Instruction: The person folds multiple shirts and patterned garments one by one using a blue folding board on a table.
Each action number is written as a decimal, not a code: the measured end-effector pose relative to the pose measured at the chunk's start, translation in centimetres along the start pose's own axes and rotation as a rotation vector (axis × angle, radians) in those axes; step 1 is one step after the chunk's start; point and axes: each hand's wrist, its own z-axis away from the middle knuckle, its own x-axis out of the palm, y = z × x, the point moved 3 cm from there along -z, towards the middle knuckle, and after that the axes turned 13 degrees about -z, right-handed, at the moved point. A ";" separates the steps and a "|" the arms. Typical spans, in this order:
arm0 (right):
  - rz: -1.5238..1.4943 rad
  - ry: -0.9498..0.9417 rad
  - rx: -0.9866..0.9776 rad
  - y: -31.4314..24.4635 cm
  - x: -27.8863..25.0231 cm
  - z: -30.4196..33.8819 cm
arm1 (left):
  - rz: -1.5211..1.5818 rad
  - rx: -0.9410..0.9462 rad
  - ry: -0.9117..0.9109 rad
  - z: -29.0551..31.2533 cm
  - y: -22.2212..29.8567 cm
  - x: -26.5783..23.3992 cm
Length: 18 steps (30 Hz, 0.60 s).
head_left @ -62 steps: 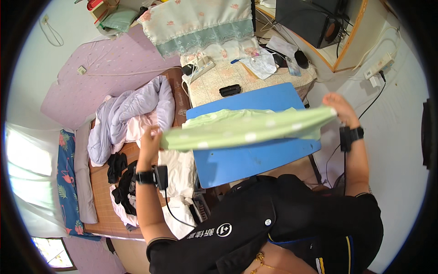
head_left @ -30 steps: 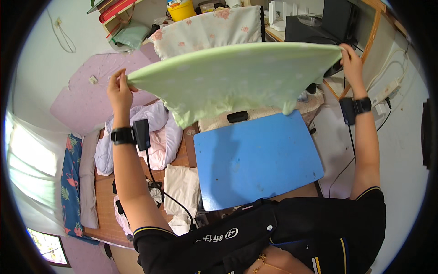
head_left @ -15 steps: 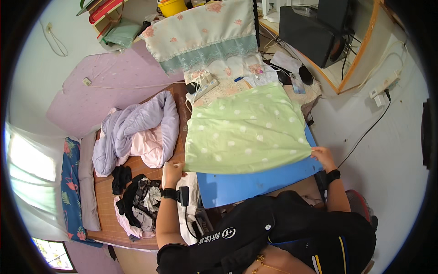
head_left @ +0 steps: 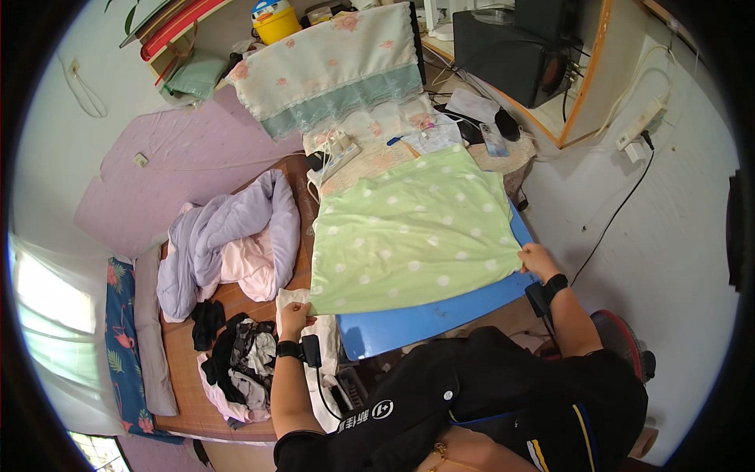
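While your left hand and right hand seemingly pinch green cloth, I'd say you're mid-spread; creases want smoothing.

One view, head-worn: a wide fisheye, upright and unmirrored, facing forward and steeply down from above the wearer's shirt, the nearest item, at the lower edge. The board lies near, about mid-frame, its near edge slanting up rightward. Coverage takes in the left hand by the board's near left corner and the right hand at its right edge. Beyond its far edge, the view reaches a speaker; leftward, the bed to its outer edge; rightward, the wall, bending toward a dark rim.
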 end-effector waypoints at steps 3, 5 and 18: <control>0.054 -0.025 0.119 -3.7 1.0 -1.6 | -0.044 0.086 0.051 -2.0 0.0 -0.9; 0.068 -0.132 0.035 -4.8 0.3 -5.2 | -0.046 0.217 0.106 -3.2 3.1 -0.8; -0.248 0.248 0.132 3.9 -6.6 2.4 | -0.571 0.598 0.332 3.4 8.4 1.4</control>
